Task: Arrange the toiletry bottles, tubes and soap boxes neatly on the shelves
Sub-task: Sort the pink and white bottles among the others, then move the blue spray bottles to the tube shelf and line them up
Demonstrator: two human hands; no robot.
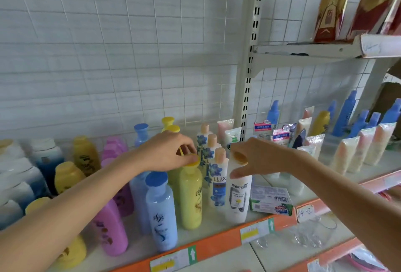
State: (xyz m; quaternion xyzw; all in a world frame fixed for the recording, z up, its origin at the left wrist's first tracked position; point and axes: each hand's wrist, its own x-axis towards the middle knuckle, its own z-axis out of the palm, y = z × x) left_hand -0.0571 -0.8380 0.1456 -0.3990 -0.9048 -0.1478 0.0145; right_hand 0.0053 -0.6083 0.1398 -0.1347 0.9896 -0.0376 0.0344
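The yellow bottle (191, 193) cap is pinched by the left hand (167, 152); the Pantene bottle (238, 189), near the shelf (217, 243) edge, is gripped by the right hand (256, 158); toppling of neighbours is risked

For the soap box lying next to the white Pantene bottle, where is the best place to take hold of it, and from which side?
Probably grip the soap box across its two long sides, coming down from above and the front. It lies flat near the shelf edge with its broad barcode face up, so the top is open. The Pantene bottle stands close on its left, so a sideways approach there looks crowded.
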